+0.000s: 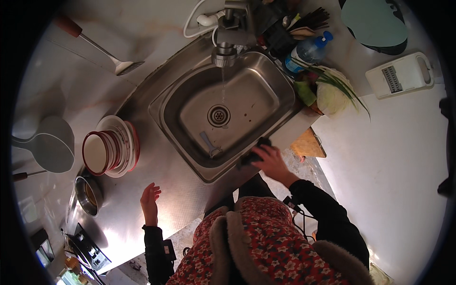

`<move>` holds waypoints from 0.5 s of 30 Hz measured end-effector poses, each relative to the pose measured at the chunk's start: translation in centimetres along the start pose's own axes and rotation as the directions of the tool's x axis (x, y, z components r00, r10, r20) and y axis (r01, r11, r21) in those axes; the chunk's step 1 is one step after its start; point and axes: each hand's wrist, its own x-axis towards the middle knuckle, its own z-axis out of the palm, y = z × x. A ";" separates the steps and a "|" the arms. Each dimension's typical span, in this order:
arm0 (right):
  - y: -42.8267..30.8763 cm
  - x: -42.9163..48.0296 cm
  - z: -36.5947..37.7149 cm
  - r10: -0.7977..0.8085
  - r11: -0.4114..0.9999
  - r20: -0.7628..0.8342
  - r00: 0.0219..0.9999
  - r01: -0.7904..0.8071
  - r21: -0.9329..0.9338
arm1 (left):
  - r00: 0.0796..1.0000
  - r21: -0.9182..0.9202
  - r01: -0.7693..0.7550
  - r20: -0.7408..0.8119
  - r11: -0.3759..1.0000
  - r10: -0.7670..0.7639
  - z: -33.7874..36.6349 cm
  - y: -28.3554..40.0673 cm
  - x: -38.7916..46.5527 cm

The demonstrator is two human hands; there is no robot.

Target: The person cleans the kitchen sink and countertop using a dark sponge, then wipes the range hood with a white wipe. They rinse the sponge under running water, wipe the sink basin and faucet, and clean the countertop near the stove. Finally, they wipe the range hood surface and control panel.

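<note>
With my right hand (269,160) I hold a dark cloth (252,156) against the front rim of the stainless steel sink (178,153). My left hand (150,201) hangs above the steel counter, holding nothing, its fingers loosely bent. Inside the basin, a grey peeler (209,144) lies below the drain (219,115), and a few small scraps are scattered on the bottom. A thin stream of water runs from the faucet (224,55) into the sink.
Left of the sink stand stacked bowls and plates (113,148), a metal bowl (88,196) and a grey dipper (53,146). A slotted turner (123,67) lies behind. To the right are a cabbage (333,94), a blue-capped bottle (308,51) and a white grater (399,76).
</note>
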 end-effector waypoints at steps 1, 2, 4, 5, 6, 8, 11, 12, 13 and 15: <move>1.7 0.0 0.1 0.060 0.997 -0.026 0.998 -0.061 -0.044 | 1.000 0.004 0.007 0.002 1.000 -0.007 0.2 0.0 0.0; 3.6 0.1 -0.1 0.135 0.990 -0.089 0.987 -0.138 -0.030 | 1.000 0.007 0.001 0.007 1.000 -0.002 0.4 0.1 0.0; 7.6 0.7 -0.7 0.334 0.935 -0.178 0.926 -0.349 -0.062 | 1.000 0.011 -0.008 0.015 1.000 0.008 0.8 0.2 0.0; 9.5 0.6 -1.5 0.388 0.905 -0.321 0.864 -0.423 -0.046 | 1.000 0.026 -0.006 0.016 1.000 0.005 1.0 0.3 0.0; 11.0 1.0 -1.8 0.459 0.841 -0.395 0.796 -0.533 -0.095 | 1.000 0.040 -0.002 0.015 0.999 0.001 1.1 0.4 0.0; 14.0 2.4 -1.9 0.488 0.799 -0.383 0.784 -0.578 -0.167 | 1.000 0.059 0.011 0.018 0.998 -0.012 1.5 0.5 -0.1; 16.1 4.4 -1.2 0.584 0.679 -0.355 0.730 -0.679 -0.280 | 0.999 0.081 0.008 0.049 0.997 -0.012 2.0 0.6 -0.1; 16.1 4.9 -0.8 0.650 0.647 -0.268 0.711 -0.703 -0.294 | 0.998 0.092 -0.005 0.065 0.996 -0.001 2.2 0.6 -0.1; 15.7 5.3 -0.6 0.630 0.643 -0.320 0.708 -0.706 -0.296 | 0.996 0.104 -0.028 0.081 0.994 0.020 2.3 0.6 0.0; 14.0 5.6 -0.4 0.602 0.666 -0.341 0.722 -0.690 -0.284 | 0.994 0.123 -0.038 0.108 0.992 0.024 2.4 0.6 0.0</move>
